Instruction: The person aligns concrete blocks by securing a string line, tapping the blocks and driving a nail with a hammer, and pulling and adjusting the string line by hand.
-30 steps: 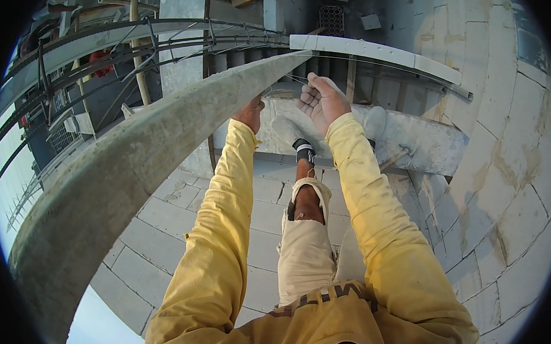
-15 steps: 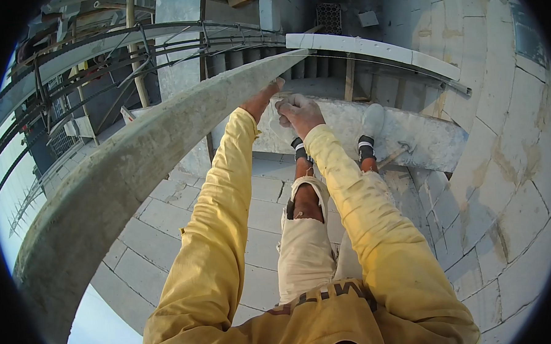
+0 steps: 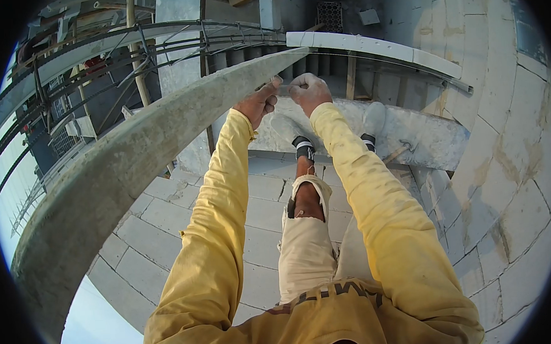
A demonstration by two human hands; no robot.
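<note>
My left hand (image 3: 258, 101) is closed beside the far part of the curved concrete beam (image 3: 157, 128), its thumb and fingers pinched together. To its right, my right hand (image 3: 311, 92) is closed too, with dusty fingers. A thin line, perhaps string or wire, seems to run between the two hands; it is too fine to make out well. Another thin string (image 3: 369, 57) stretches along the pale curved block edge (image 3: 356, 42) beyond my hands. My feet in grey, dusty shoes (image 3: 289, 128) stand on a whitish plank (image 3: 424, 135).
Curved metal rebar (image 3: 178, 47) runs along the upper left, with wooden posts (image 3: 139, 73) behind it. Dark steps (image 3: 323, 64) lie below the far edge. A block wall (image 3: 502, 162) rises at the right. A hooked tool (image 3: 400, 150) rests by the plank.
My right hand moved left and down, then back up and right, and turned. My left hand rose with its fingers spread out more, then came back down and closed.
</note>
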